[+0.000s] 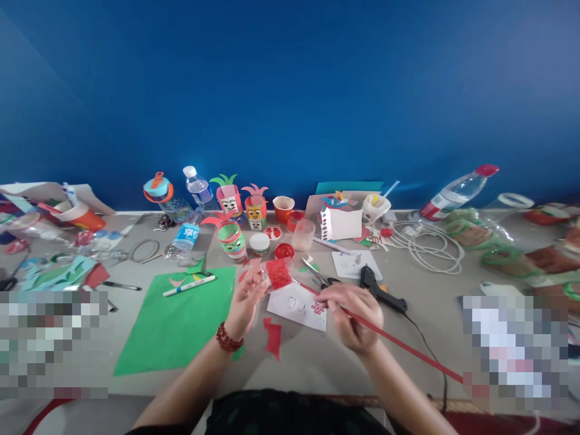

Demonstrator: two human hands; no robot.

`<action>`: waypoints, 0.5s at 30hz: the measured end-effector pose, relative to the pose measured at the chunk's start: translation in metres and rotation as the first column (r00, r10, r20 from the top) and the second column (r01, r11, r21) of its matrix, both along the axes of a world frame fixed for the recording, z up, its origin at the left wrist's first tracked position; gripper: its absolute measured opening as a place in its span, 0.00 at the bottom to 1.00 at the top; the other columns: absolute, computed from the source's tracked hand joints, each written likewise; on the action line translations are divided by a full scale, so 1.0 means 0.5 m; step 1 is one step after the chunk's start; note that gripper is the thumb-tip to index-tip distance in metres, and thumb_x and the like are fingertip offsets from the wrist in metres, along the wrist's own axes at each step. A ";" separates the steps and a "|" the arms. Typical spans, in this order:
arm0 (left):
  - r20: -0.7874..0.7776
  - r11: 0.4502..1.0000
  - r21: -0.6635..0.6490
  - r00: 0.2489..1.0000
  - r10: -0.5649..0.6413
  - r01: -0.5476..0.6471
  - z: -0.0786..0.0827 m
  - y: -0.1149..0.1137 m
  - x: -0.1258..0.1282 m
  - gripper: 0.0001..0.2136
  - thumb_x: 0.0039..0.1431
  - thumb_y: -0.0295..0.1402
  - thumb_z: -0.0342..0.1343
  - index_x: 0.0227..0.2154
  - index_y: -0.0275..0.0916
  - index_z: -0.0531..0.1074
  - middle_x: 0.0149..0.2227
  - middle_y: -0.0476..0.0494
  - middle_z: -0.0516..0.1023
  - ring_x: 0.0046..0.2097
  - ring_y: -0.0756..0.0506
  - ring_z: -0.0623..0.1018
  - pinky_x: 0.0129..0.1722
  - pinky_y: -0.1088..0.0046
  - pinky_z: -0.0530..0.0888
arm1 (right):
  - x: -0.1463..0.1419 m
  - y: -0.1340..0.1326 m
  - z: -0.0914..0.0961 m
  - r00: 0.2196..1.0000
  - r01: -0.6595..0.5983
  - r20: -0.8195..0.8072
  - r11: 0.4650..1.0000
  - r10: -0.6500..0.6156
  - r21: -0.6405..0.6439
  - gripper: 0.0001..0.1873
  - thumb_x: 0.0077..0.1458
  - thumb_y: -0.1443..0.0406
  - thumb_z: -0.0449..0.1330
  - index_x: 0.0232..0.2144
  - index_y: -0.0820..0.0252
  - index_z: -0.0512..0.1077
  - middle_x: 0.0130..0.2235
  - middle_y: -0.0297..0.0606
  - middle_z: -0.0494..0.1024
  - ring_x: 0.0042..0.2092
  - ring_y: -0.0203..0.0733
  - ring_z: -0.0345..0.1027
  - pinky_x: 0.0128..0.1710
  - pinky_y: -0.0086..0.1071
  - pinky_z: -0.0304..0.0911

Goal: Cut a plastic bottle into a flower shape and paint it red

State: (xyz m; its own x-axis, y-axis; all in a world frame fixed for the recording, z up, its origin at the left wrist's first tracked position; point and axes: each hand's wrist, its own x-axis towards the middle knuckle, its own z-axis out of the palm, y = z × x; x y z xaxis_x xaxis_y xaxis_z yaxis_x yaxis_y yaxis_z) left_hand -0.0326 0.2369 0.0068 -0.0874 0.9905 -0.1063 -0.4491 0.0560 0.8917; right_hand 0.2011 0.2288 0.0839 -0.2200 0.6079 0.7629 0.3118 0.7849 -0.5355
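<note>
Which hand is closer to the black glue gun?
Right. The right hand is just beside the glue gun, holding a long red stick. The left hand is farther off, across the white paper, holding a red see-through piece.

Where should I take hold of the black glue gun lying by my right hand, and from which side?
Probably the handle of the glue gun, coming from the right: it lies flat with that slim grip pointing right, beyond your right hand, and the cord trailing from its end.

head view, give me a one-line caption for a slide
Left hand holding a red-coated piece, right hand a long red paintbrush, over a table bearing a large green sheet.
</note>
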 end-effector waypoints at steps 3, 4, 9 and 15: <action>0.013 1.000 -0.002 1.000 0.010 -0.010 0.000 0.001 0.000 0.14 0.51 0.38 0.69 0.25 0.39 0.68 0.32 0.49 0.74 0.36 0.48 0.76 0.40 0.70 0.73 | -0.003 -0.003 -0.004 1.000 -0.007 0.008 1.000 0.006 0.018 0.12 0.52 0.77 0.54 0.34 0.59 0.74 0.26 0.37 0.78 0.27 0.39 0.71 0.29 0.34 0.67; 0.019 1.000 -0.006 1.000 0.008 -0.008 0.002 0.001 0.001 0.14 0.51 0.39 0.69 0.26 0.39 0.68 0.32 0.48 0.75 0.37 0.47 0.76 0.40 0.69 0.73 | -0.004 -0.004 -0.004 1.000 -0.007 0.004 1.000 0.007 0.022 0.12 0.52 0.77 0.54 0.34 0.59 0.74 0.26 0.36 0.77 0.26 0.39 0.70 0.28 0.33 0.67; 0.051 1.000 -0.024 0.999 0.008 -0.007 0.010 -0.001 0.005 0.15 0.50 0.39 0.70 0.26 0.40 0.68 0.35 0.47 0.78 0.39 0.46 0.78 0.44 0.67 0.74 | -0.009 -0.006 0.007 1.000 0.015 -0.005 0.997 -0.014 0.080 0.14 0.52 0.77 0.54 0.36 0.59 0.74 0.28 0.37 0.78 0.28 0.40 0.73 0.30 0.34 0.71; 0.091 0.999 -0.031 0.996 0.010 -0.007 0.005 -0.001 0.002 0.14 0.51 0.38 0.69 0.27 0.40 0.69 0.35 0.47 0.79 0.40 0.46 0.79 0.45 0.67 0.74 | -0.014 -0.006 0.015 1.000 0.015 0.015 0.994 -0.017 0.109 0.15 0.51 0.77 0.53 0.35 0.58 0.74 0.25 0.36 0.77 0.25 0.40 0.73 0.26 0.33 0.70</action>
